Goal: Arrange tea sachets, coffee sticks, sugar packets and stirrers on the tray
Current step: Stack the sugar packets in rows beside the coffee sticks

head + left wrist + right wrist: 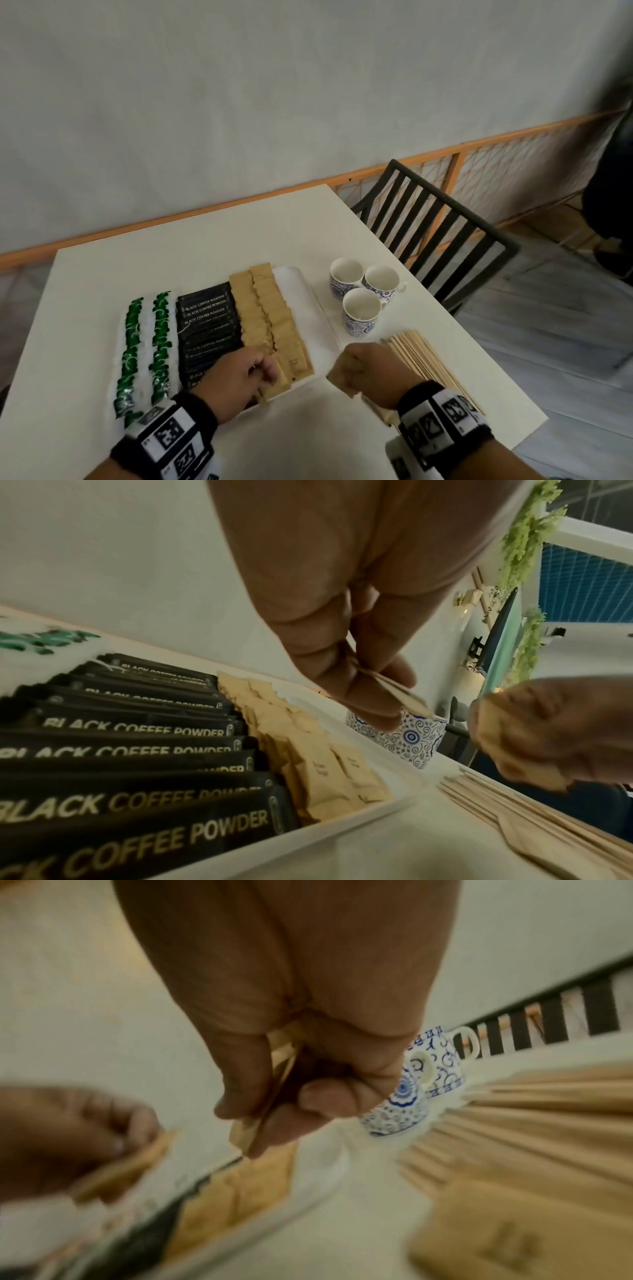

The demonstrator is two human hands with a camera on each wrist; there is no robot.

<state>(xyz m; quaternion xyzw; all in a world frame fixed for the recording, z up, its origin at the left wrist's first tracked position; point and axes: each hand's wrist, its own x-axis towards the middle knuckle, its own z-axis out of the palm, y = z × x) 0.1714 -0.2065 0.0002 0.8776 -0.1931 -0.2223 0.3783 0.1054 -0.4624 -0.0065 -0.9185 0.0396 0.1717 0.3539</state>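
Observation:
A white tray holds green-and-white tea sachets, black coffee sticks and two rows of brown sugar packets. My left hand hovers over the near end of the sugar rows and pinches one brown sugar packet between thumb and fingers. My right hand, just right of the tray, grips a small stack of brown sugar packets in a curled fist. Wooden stirrers lie on the table beside the right hand.
Three blue-patterned cups stand right of the tray, beyond the stirrers. More brown packets lie on the table near the right wrist. A black slatted chair stands at the table's far right edge.

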